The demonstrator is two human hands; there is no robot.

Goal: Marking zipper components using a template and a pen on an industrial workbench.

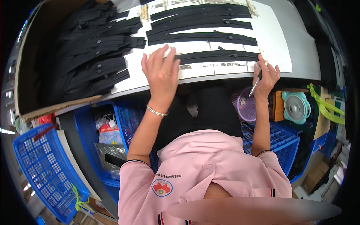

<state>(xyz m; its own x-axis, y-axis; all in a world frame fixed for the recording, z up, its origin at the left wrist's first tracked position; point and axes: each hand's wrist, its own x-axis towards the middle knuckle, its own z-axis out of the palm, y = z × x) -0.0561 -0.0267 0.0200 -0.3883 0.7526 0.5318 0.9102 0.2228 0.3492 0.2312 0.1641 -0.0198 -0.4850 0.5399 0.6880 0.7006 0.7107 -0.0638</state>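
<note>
Several black fabric strips with dark round buttons lie in rows on a white board (pixel 275 45). The nearest black strip (pixel 210 56) runs between my two hands. My left hand (pixel 161 73), fingers spread, rests at its left end; whether the fingertips press the fabric or only the board beside it I cannot tell. A pen (pixel 255 85) with a black part and a clear barrel is tucked in my right hand (pixel 267 77), whose fingertips are at the strip's right end. Dark marks and thin lines show on the board just in front of this strip.
Many more black strips (pixel 84 52) are heaped at the left beside a cardboard edge (pixel 63 107). Below the table stand blue crates (pixel 48 168), a purple basket (pixel 247 107) and a small turquoise fan (pixel 296 107). A yellow-green ribbon (pixel 326 108) hangs at the right.
</note>
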